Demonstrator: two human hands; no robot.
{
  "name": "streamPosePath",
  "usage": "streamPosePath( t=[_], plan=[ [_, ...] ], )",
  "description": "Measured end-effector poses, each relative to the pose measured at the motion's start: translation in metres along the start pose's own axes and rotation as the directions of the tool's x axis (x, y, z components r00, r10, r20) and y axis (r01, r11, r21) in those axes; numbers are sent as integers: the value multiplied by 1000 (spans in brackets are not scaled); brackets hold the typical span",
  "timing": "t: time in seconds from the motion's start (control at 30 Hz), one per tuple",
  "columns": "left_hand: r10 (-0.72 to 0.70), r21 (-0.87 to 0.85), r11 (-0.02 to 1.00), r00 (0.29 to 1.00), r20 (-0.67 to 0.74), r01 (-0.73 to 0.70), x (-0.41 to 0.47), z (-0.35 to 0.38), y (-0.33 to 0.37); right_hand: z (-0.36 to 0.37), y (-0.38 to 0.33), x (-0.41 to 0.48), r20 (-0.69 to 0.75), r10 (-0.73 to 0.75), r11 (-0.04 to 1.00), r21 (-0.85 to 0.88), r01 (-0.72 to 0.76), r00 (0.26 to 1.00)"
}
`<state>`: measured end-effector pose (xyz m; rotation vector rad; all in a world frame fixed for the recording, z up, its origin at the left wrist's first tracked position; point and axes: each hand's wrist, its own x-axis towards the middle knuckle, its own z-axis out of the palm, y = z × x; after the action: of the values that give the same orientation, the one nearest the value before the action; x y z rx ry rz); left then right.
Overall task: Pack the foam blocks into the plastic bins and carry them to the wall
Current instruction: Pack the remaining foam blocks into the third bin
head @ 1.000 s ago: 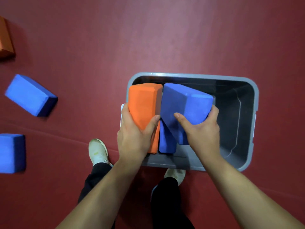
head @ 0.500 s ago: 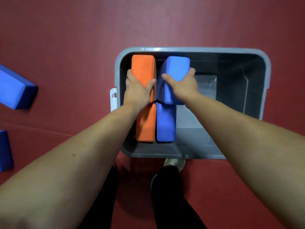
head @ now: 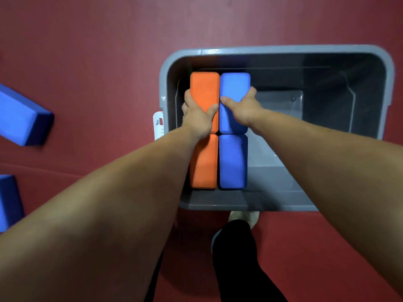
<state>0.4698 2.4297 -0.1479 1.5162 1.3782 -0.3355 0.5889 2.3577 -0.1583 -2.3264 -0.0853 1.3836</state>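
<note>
Partly done: an orange block (head: 205,88) is gripped by the left hand (head: 197,120), a blue block (head: 234,83) by the right hand (head: 244,110); loose blocks (head: 21,114) lie unpacked leftward of both.

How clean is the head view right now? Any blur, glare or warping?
Head view: the packed blocks in the gray bin look fairly sharp; the loose blue block at left is smeared, likely motion blur; wide-angle stretch swells the forearms near the lower edge; soft glare on the bin floor, its right interior in shadow.
</note>
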Motion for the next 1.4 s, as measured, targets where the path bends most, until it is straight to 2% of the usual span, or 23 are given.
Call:
streamPosePath(
  t=[0.07,0.13,0.23,0.3,0.33,0.4,0.53,0.6,0.7,0.77,0.83,0.93,0.97,1.0,1.03,1.07,1.1,1.17,1.23,1.3,1.4],
  plan=[
    [-82,49,996,994,71,79,-4,-18,7,-3,-16,-19,19,87,993,78,-88,996],
    [-149,82,987,981,127,140,-6,-41,16,-4,-27,-37,-60,82,981,179,-70,995],
    [-53,-130,987,958,283,93,-33,-89,18,-2,-50,-82,-113,-12,975,221,37,994],
    [-52,-189,974,933,357,126,-54,-125,1,5,-68,-113,-57,-39,930,363,57,998],
    [-74,-171,975,931,357,143,-55,-151,-15,15,-85,-128,32,-47,883,468,27,998],
    [-112,-164,973,950,290,165,-56,-197,-52,39,-109,-156,250,-82,794,602,-88,965],
    [-250,-426,869,966,59,251,-39,-296,-134,119,-146,-177,461,-98,682,676,-277,882],
    [-314,-506,818,949,4,273,-29,-342,-175,174,-168,-178,500,-86,623,702,-345,862],
    [-438,-620,714,898,-35,325,-24,-406,-250,273,-197,-187,533,-25,624,669,-404,846],
    [-497,-626,700,864,-82,344,-17,-445,-310,344,-213,-190,574,22,635,625,-455,818],
    [-558,-546,740,811,-173,393,-11,-481,-381,417,-227,-193,610,70,649,573,-501,789],
    [-579,-422,787,776,-251,450,-3,-522,-470,507,-244,-188,619,154,758,426,-494,770],
    [-554,-316,823,788,-268,471,-1,-533,-493,531,-248,-186,615,173,783,388,-486,770],
    [-511,-134,859,816,-269,494,4,-544,-517,554,-250,-180,595,192,812,351,-467,780],
    [-446,126,866,861,-245,484,10,-555,-542,579,-251,-174,574,215,840,304,-449,790],
    [-371,409,811,909,-192,417,16,-565,-558,599,-252,-167,547,229,862,270,-429,805],
    [-304,638,712,948,-96,293,25,-573,-573,618,-254,-157,530,240,872,251,-420,814],
    [-242,857,511,967,73,63,43,-580,-586,645,-254,-135,509,256,868,253,-427,822],
    [-231,917,398,965,127,-26,57,-582,-587,658,-255,-110,512,252,845,298,-445,821],
    [-268,927,372,952,149,-41,75,-583,-589,668,-253,-87,511,268,820,324,-472,817],
    [-308,931,356,930,200,-82,101,-579,-592,674,-243,-64,505,281,844,275,-461,816]
  ],
)
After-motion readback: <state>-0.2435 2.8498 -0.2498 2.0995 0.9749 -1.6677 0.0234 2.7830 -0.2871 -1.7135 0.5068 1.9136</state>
